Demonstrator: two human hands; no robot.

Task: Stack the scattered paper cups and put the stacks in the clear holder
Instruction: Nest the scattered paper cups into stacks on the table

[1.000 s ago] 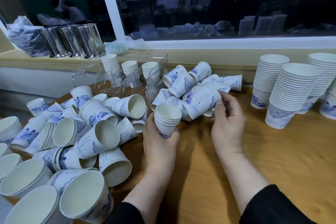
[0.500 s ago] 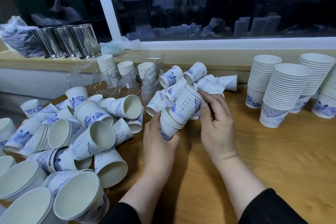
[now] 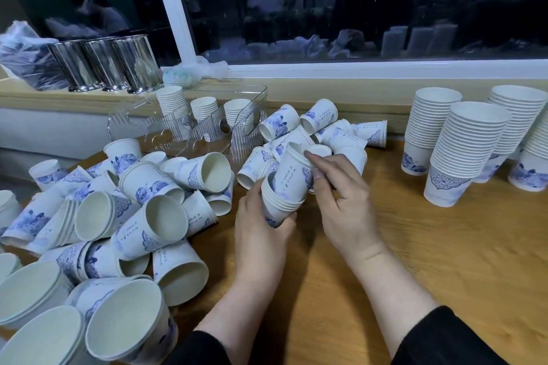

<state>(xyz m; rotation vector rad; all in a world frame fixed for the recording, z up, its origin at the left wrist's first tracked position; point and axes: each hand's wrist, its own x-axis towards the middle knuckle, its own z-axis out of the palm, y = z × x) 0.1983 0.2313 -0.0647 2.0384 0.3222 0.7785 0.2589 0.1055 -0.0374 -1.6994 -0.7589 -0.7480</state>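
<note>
Nesting step in hand: left hand (image 3: 261, 234) is curled round a short stack (image 3: 277, 203) of approx five cups near the middle of the table (image 3: 444, 261), mouth tilted up and away; right hand (image 3: 338, 195) pinches one loose cup (image 3: 292, 173) at its rim, base already partway into the stack's mouth. To do it well, I'd keep the two axes lined up, push straight down w/ light pressure at the rim so the thin wall doesn't crease, and hold the stack low so nothing below pops out. Risk, as I judge it: the cup goes in crooked and jams. Clear holder (image 3: 207, 130) stands toward the far edge, left of centre, against the sill; three short stacks sit in its slots, each w/ room left by the look of it. Counts: three steel tumblers (image 3: 103, 65) on the sill at far left; at least three tall finished stacks (image 3: 462, 151) at the far right edge, maybe more cut off by the frame. Loose cups lie in two heaps, a big one over the left side, a smaller one just beyond the hands; too overlapped to count exactly, several dozen.
</note>
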